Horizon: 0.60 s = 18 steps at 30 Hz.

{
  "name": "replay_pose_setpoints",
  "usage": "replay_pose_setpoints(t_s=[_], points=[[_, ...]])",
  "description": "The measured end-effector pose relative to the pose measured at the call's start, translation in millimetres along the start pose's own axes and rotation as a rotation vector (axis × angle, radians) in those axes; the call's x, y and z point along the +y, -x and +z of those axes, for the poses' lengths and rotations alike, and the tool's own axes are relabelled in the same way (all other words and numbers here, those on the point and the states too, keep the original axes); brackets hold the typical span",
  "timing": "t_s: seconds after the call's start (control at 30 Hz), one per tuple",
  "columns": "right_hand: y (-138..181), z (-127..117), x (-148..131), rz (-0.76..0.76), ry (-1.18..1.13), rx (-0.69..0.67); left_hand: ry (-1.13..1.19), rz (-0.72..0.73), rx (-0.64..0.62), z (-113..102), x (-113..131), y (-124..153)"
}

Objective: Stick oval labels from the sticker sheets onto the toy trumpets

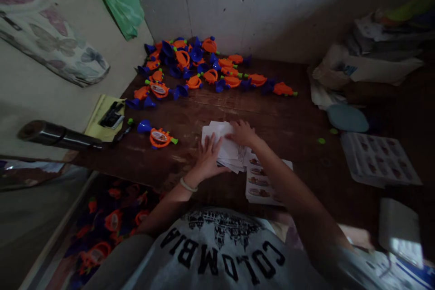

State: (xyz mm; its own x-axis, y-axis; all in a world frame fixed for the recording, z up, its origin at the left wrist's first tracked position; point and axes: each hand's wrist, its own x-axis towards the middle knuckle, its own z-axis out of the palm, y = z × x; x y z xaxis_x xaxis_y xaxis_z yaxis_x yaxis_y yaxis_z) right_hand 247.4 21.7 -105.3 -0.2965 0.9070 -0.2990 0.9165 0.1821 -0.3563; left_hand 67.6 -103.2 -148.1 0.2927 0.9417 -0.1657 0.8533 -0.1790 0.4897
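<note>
A loose, uneven stack of white paper pieces [228,148] lies on the dark brown table in front of me. My left hand [208,157] rests against the stack's left side, fingers spread and thumb along its near edge. On the upper right of the papers lies my right hand [243,134], its fingers stretched apart over the top sheet. Just right of the stack, partly under my right forearm, is a pile of printed sticker sheets [260,183]. A single orange and blue toy trumpet [159,137] with an oval sticker sits to the left.
Many toy trumpets [195,68] are heaped along the back wall. A yellow pad [103,120] with black items and a dark cylinder [59,135] are left. At right lie more sticker sheets [380,158] and a blue-grey oval object [347,118]. More trumpets [113,219] fill the lower left.
</note>
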Motion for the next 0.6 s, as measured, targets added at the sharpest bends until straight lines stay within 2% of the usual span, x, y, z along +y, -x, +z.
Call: replay_pose_setpoints(t_s=[0.13,0.23,0.33,0.47,0.6], points=[[5,10,17,-0.069,-0.036,-0.008,-0.078,0.202,-0.086,0,18,-8],[4,-1,43,-0.113,-0.078,0.057,-0.162,0.272,-0.107,1,30,-13],[-12,-29,75,-0.052,-0.09,0.214,-0.224,0.296,-0.101,1,38,-18],[-49,-79,122,0.137,-0.062,0.423,-0.258,0.329,-0.109,1,37,-24],[-81,-112,150,0.228,-0.053,0.519,-0.231,0.38,-0.119,-1,29,-28]])
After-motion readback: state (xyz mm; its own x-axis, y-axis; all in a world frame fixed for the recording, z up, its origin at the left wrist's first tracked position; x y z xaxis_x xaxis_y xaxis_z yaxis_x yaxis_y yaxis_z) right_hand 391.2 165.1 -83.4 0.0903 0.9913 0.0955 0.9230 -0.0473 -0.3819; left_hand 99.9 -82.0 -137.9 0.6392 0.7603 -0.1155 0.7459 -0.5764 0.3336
